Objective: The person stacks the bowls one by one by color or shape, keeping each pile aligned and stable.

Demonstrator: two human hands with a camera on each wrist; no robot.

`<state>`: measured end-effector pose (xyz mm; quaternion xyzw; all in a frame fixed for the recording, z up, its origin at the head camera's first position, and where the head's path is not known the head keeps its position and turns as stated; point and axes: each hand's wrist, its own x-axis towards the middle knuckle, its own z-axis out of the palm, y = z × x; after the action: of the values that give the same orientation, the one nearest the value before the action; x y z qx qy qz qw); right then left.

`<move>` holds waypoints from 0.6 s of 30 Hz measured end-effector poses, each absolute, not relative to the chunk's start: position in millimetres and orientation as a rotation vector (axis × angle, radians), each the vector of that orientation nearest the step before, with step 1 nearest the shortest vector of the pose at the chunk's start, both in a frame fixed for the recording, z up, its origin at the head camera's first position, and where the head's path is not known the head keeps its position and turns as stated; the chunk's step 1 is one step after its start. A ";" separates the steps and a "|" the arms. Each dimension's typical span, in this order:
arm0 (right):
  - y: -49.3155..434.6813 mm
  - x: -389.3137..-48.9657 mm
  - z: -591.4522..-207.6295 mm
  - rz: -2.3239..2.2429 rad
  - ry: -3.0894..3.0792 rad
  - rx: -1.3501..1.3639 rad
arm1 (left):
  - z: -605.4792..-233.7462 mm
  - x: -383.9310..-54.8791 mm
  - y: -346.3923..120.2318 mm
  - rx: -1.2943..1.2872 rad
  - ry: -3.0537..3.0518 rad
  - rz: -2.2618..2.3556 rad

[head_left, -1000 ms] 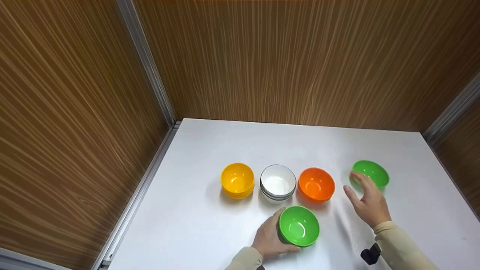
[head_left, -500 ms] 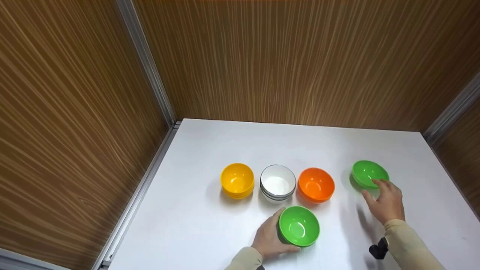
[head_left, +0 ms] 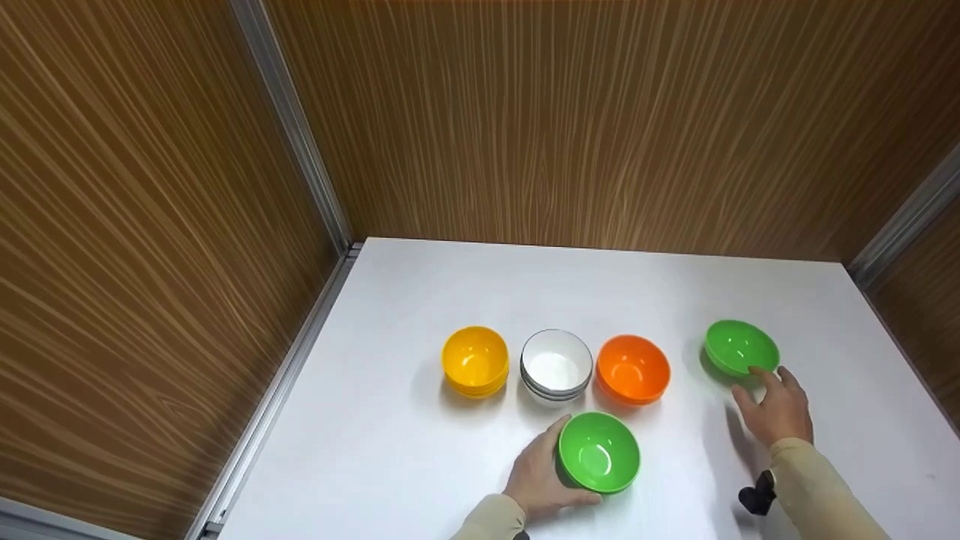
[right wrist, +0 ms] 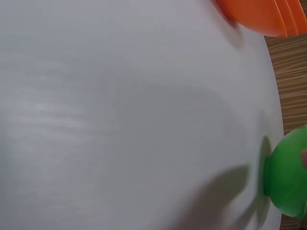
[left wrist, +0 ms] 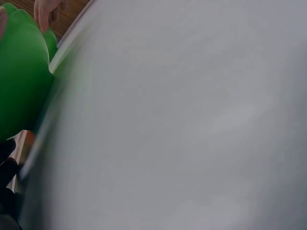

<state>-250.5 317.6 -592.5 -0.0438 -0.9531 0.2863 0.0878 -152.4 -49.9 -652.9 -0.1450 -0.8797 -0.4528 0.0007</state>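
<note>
My left hand (head_left: 541, 474) is wrapped round the left side of a green bowl (head_left: 598, 452) near the front of the table. This bowl fills the left edge of the left wrist view, where its green side (left wrist: 21, 72) shows. At the right, my right hand (head_left: 776, 409) is at the near rim of another green bowl (head_left: 739, 346), which stands upright on the table. Its index fingertip overlaps the rim, while the thumb lies apart from the bowl. In the right wrist view a bit of fingertip shows against this green bowl (right wrist: 288, 175).
Behind the held bowl stand a yellow bowl stack (head_left: 475, 361), a white bowl stack (head_left: 556, 361) with dark rims, and an orange bowl stack (head_left: 632, 369). The white table (head_left: 360, 420) meets wood-grain panels (head_left: 525, 135) at the back and sides.
My right hand has moved right and toward me, from over the far green bowl's left side to its near rim. The left hand and the bowls have stayed put.
</note>
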 end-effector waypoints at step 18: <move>321.3 -245.8 -594.0 0.860 -2.832 -0.096 | -653.3 -153.2 -49.1 -0.410 -2.807 -1.464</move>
<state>-245.8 321.3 -594.0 -0.0323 -0.9524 0.2894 0.0900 -153.2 -49.1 -653.3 -0.1284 -0.8790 -0.4585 -0.0251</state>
